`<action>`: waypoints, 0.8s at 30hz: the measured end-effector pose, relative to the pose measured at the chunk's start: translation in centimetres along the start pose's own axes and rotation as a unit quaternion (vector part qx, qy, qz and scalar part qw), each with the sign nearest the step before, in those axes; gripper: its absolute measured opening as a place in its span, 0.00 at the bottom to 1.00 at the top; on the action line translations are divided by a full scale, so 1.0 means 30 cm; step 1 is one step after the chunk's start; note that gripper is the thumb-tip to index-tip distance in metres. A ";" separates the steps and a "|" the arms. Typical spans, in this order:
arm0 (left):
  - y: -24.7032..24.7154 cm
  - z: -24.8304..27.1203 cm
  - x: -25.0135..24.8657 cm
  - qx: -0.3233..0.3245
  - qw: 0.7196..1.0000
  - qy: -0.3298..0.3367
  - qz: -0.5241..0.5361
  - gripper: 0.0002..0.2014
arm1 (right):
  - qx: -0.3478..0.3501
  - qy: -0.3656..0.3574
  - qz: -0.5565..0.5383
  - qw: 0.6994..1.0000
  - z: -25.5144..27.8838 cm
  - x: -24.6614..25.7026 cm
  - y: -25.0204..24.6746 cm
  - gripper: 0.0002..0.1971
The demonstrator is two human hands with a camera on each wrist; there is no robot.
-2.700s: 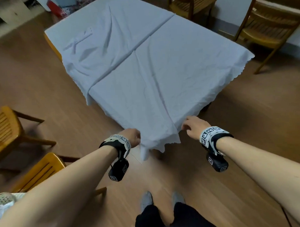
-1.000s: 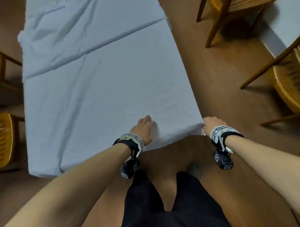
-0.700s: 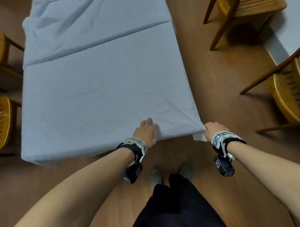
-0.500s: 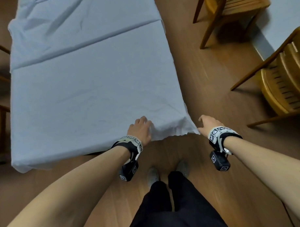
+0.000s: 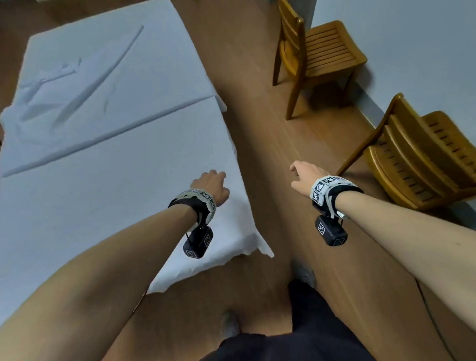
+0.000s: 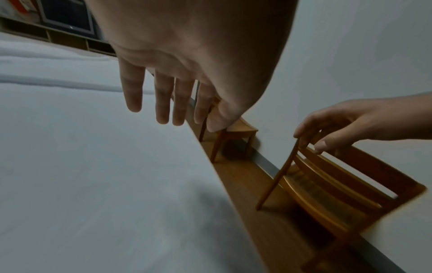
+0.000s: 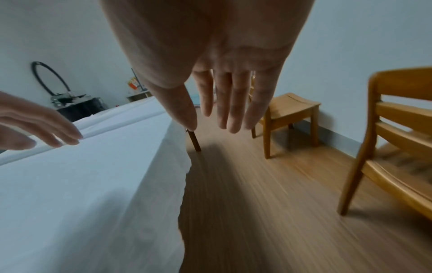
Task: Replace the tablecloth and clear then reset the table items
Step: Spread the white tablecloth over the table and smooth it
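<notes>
We find no readable brand or text anywhere; the only markings are the black-and-white square codes on the wristbands [image 5: 326, 189] and on the small black camera blocks hanging beneath them. The cloth [image 5: 104, 168] is white, thin and matte, spread over the table with one long straight fold ridge across it and a patch of soft wrinkles at the far left; its near corner droops off the table in a scalloped edge. Our left hand [image 5: 211, 185] hovers over the cloth near its right edge, fingers [image 6: 133, 96] straight and slightly spread, holding nothing (whether the tips brush the fabric we cannot tell). Our right hand [image 5: 303, 178] hangs over the floor [image 5: 278, 141] beside the table, off the cloth, fingers [image 7: 230, 110] loose and apart, also holding nothing. The floor is warm brown wood-grain plank. Two slatted wooden chairs stand along the pale wall on the right: the far one [image 5: 313, 53] and the near one [image 5: 419, 157], both honey-coloured with curved seats and tapered legs.
</notes>
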State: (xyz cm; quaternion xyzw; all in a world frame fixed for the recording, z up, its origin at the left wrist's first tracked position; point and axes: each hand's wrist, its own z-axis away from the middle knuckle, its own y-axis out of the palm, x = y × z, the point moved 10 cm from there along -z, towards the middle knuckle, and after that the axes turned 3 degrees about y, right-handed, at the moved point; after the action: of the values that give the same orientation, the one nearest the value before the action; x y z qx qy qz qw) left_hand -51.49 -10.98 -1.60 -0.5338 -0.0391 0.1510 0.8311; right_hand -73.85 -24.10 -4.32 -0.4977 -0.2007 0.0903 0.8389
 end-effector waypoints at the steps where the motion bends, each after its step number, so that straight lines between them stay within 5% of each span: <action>1: -0.049 -0.048 -0.013 -0.008 1.000 -0.011 0.005 0.24 | -0.003 -0.016 0.005 1.000 -0.055 0.003 -0.056 0.23; 11: -0.386 -0.330 -0.001 -0.041 0.988 -0.135 0.053 0.24 | -0.014 -0.144 0.057 0.988 -0.507 0.131 -0.470 0.18; 24: -0.633 -0.908 0.518 -0.034 0.948 -0.270 0.165 0.23 | 0.045 -0.236 0.115 0.964 -1.271 0.606 -0.664 0.17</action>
State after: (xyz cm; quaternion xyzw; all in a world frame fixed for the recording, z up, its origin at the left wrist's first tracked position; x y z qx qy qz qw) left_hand -26.56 -37.58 2.35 -0.4997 -0.1785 0.4232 0.7344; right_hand -42.11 -57.91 1.35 -0.4438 -0.3302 0.3106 0.7730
